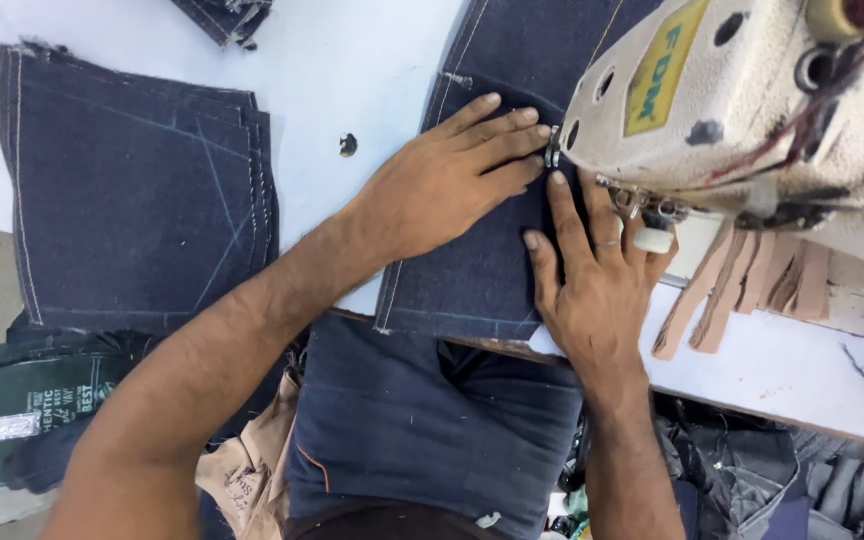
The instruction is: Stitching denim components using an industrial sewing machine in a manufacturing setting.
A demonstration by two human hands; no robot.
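Both hands flat on dark blue denim panel at sewing machine.
Left hand (pixel 447 180) and right hand (pixel 597 275) press palm-down, fingers spread, gripping nothing, on the dark blue denim panel with pale stitching (pixel 472 270), which lies on the white table (pixel 352 80) under the cream metal sewing machine head (pixel 742 100). Fingertips near the presser foot (pixel 553 150). Stack of dark denim pieces (pixel 132 190) well left.

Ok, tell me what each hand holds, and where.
Nothing is gripped. Left hand and right hand press flat on the denim piece beside the sewing machine.
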